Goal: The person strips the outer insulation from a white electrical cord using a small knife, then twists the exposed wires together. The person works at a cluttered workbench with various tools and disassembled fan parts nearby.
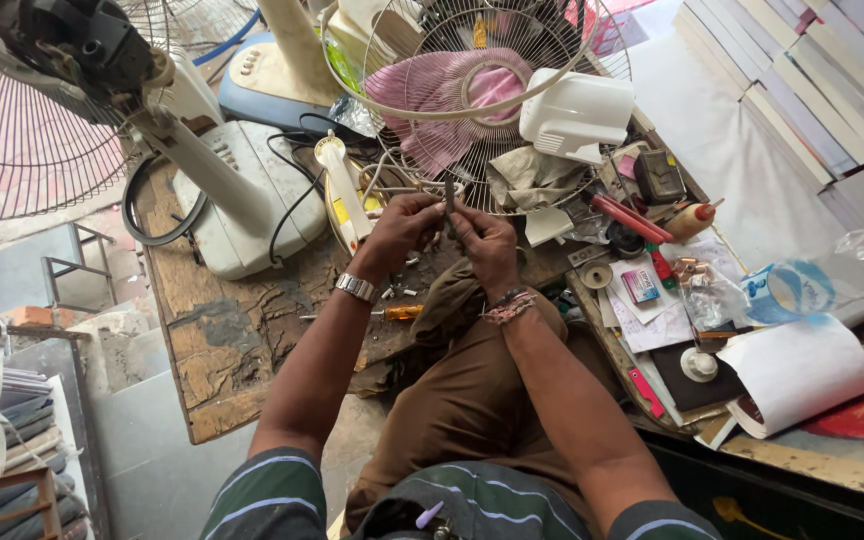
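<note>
Holding a thin metal tool (449,200) between left hand (404,225) and right hand (485,243).

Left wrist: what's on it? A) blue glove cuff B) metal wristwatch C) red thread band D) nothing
B: a silver metal wristwatch circles the wrist of the left hand, while the frayed reddish thread band sits on the wrist of the right hand; the fingers of both hands are closed on a small dark metal part between them.
</note>
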